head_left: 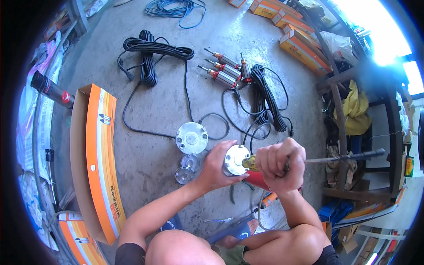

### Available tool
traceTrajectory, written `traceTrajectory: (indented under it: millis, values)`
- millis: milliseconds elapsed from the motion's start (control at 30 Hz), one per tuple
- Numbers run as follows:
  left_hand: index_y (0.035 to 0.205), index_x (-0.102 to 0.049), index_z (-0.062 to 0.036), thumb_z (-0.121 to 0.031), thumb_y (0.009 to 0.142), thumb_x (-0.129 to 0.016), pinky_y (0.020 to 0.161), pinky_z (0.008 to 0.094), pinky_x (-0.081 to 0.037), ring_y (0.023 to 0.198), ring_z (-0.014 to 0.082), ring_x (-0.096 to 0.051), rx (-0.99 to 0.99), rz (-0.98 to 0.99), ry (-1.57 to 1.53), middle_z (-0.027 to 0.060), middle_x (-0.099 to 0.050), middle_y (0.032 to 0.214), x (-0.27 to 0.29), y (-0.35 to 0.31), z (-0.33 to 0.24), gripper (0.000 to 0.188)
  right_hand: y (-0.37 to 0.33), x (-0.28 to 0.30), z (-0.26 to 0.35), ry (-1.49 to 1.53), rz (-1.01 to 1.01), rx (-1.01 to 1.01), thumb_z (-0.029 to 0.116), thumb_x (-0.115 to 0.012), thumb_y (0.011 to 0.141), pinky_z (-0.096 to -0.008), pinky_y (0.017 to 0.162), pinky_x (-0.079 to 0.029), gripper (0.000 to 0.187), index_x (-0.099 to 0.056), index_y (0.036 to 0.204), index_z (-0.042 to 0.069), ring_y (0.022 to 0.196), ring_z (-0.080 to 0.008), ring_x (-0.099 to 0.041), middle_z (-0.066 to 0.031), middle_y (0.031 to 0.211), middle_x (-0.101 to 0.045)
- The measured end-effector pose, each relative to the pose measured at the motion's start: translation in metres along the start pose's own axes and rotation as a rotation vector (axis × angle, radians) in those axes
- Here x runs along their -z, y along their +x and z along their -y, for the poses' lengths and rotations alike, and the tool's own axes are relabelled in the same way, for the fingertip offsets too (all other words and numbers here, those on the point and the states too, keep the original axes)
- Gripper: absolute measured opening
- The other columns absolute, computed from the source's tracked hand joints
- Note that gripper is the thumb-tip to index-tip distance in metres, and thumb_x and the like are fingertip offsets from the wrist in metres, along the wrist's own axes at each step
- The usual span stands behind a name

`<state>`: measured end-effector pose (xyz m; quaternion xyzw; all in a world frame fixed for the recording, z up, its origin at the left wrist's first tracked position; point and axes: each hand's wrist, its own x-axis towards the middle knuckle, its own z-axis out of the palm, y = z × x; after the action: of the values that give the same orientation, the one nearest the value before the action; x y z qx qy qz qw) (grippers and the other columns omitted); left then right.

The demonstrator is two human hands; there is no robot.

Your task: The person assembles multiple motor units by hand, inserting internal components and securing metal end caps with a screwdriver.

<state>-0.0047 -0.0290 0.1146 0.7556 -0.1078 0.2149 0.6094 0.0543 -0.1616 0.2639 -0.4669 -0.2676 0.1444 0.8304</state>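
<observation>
My left hand is wrapped round the side of a round silver metal end piece with notches in its rim. A red part shows just below it; whether they are joined, I cannot tell. My right fist grips a screwdriver-like tool, its yellow-green handle end at the face of the metal piece. The tool's long thin shaft sticks out to the right and ends in a thicker dark part. Left of my left hand stand a larger round metal piece by a black cable and two smaller round ones.
Coiled black cables and several silver cylinders with red ends lie ahead. A long orange carton stands open at left. Pliers and an orange-ended tool lie near my feet. A metal rack is at right.
</observation>
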Motion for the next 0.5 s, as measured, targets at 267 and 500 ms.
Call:
traceTrajectory:
  millis: [267,500]
  values:
    - [0.141,-0.052,0.0024,-0.032,0.067,-0.099,0.104,0.0467,-0.053,0.123,0.0409,-0.065,-0.006,0.001,0.020,0.0235,-0.064,0.134,0.002,0.001,0.002,0.094,-0.001,0.007,-0.014,-0.106,-0.014,-0.056,0.016,-0.046,0.111,-0.0296,0.047,-0.031,0.039,-0.043,0.074,0.005,0.049,-0.0111,-0.038,-0.0007,0.058,-0.044]
    - [0.143,-0.052,0.0013,-0.033,0.065,-0.100,0.106,0.0475,-0.053,0.124,0.0414,-0.066,-0.025,0.009,0.007,0.0232,-0.064,0.136,0.000,0.000,0.001,0.098,-0.012,0.014,-0.026,-0.208,0.060,-0.113,0.026,-0.051,0.109,-0.0328,0.047,-0.032,0.039,-0.048,0.077,0.005,0.046,-0.0145,-0.037,0.0002,0.054,-0.041]
